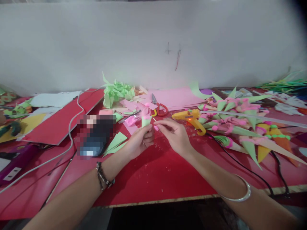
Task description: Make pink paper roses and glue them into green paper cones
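Over the red tabletop, my left hand [139, 143] is closed round a small paper cone flower [145, 120], pale green outside with pink at its top. Close beside it, my right hand [176, 137] pinches a small pink piece [156, 127]; a thin pale tip shows by the fingertips, too small to name. The two hands are a little apart. Just beyond my right hand lies a yellow glue gun [192, 118] with a lit orange light. Scissors [162, 110] with red-orange handles rest behind the hands among pink paper scraps [130, 121].
Finished-looking paper cones [230, 123] are heaped on the right, with a black cord [240, 163] running past them. Crumpled green paper [117, 92] and pink sheets [176, 97] lie at the back. At left are a red board [64, 118], a white cable [70, 127] and a blurred dark object [98, 137].
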`<state>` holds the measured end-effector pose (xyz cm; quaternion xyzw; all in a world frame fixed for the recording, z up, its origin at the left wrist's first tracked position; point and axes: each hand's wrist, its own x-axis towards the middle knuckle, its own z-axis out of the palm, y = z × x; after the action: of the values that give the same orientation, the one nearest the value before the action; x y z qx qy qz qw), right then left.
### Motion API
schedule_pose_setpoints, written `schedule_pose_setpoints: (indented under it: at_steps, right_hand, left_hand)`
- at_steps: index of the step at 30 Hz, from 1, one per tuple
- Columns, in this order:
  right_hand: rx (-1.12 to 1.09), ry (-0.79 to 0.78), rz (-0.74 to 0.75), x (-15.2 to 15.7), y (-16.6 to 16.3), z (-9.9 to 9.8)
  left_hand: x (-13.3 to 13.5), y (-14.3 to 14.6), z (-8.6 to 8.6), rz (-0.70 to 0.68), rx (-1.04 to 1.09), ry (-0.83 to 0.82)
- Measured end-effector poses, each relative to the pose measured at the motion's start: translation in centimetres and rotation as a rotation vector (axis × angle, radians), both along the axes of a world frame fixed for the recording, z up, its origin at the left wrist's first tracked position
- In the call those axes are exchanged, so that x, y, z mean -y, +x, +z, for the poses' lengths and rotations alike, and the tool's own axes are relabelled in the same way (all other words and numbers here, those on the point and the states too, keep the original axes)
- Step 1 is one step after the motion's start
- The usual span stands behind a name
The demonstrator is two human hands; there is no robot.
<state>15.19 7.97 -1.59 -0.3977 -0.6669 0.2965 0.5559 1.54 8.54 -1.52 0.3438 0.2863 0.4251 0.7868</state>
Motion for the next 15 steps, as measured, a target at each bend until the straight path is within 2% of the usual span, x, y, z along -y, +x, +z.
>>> schedule_pose_setpoints:
  at_steps: [5,10,15]
  right_hand:
    - [-0.016,0.021,-0.012,0.08,-0.1,-0.04]
    - [-0.001,0.044,0.017,0.0,-0.12,-0.17]
    - [0.094,0.131,-0.014,0.32,-0.08,0.15]
  left_hand:
    - [0.19,0.18,-0.26,-0.009,-0.016,0.026]
    - [0.31,0.31,-0.26,0.066,-0.095,0.048]
    - [0.3,0.33,-0.33,0.077,-0.117,0.064]
